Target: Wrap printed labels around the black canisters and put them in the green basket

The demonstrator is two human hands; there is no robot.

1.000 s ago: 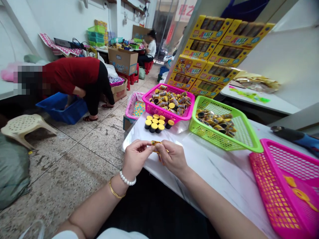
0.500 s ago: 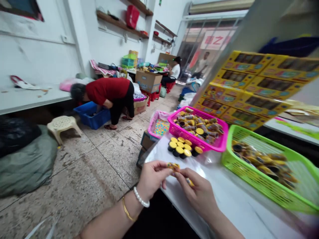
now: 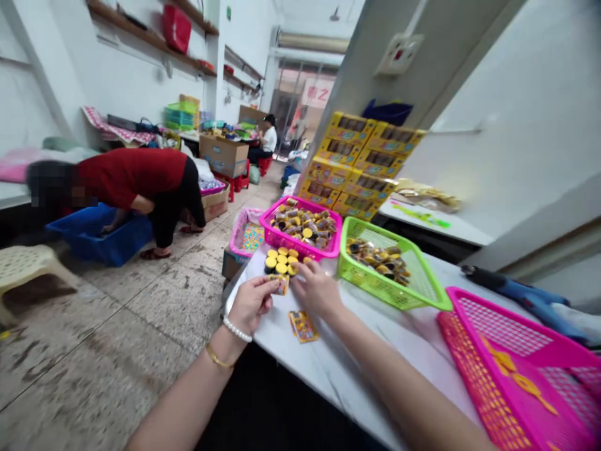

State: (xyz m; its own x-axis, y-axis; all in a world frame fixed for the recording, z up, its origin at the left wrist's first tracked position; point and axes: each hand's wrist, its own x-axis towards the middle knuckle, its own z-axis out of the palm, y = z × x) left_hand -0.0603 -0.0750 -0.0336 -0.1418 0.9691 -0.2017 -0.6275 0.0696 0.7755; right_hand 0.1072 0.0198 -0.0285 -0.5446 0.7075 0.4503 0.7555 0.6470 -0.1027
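a white table runs from the near edge up to its far left corner, and its right part is cut off. a big pink basket sits at the near right corner, sliced by the picture's edge. the yellow scraps inside it are too blurred to name. a stack of yellow boxes stands beyond the far edge. a green basket lies mid-table and a smaller pink basket sits at the far left corner. both hold small jars that blur together. the right hand reaches to a cluster of black jars with yellow lids, just in front of that basket. its fingers are stretched out onto the nearest jar, but i cannot tell whether they grip it. the left hand, at the table's left edge, pinches a small yellow label between thumb and forefinger, just beside the jars. a little pile of labels lies near the left edge.
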